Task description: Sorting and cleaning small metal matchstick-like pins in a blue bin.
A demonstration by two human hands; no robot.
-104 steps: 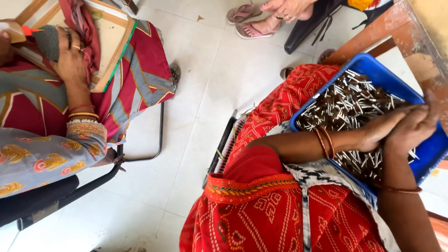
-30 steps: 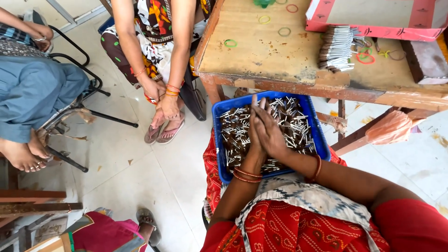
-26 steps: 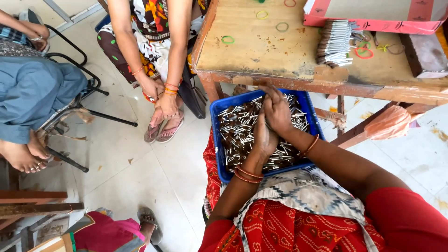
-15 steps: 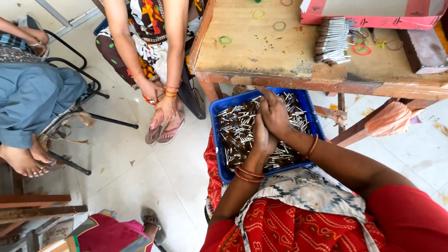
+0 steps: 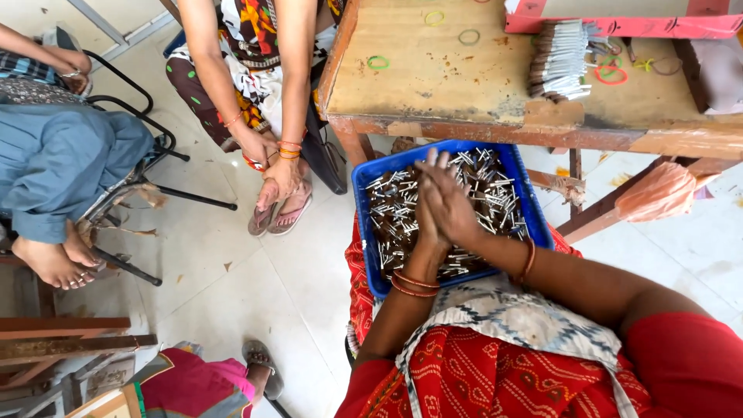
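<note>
**Pressing palms together over a tray of small sticks**

Nearest the camera lies the person's lap, covered in red patterned cloth point(image 5: 480, 379) with a grey-and-white printed piece across it. Both forearms, wearing orange bangles, extend forward from there. The left hand point(image 5: 424, 223) and right hand point(image 5: 453, 203) meet palm to palm, fingers straight and pointing away, directly above the blue tray point(image 5: 364, 224). Whether anything is caught between the palms cannot be told. The tray rests on the lap and is filled with a loose heap of thin silver-and-dark sticks point(image 5: 395, 209).

Beyond the tray stands a worn wooden table point(image 5: 433, 85). On its top sit a bundled stack of similar sticks point(image 5: 559, 60) and scattered rubber bands point(image 5: 378, 62) in green and other colours.

Further left, another seated person's clasped hands point(image 5: 275, 166) hang above sandalled feet on the pale tiled floor point(image 5: 255, 286).
</note>
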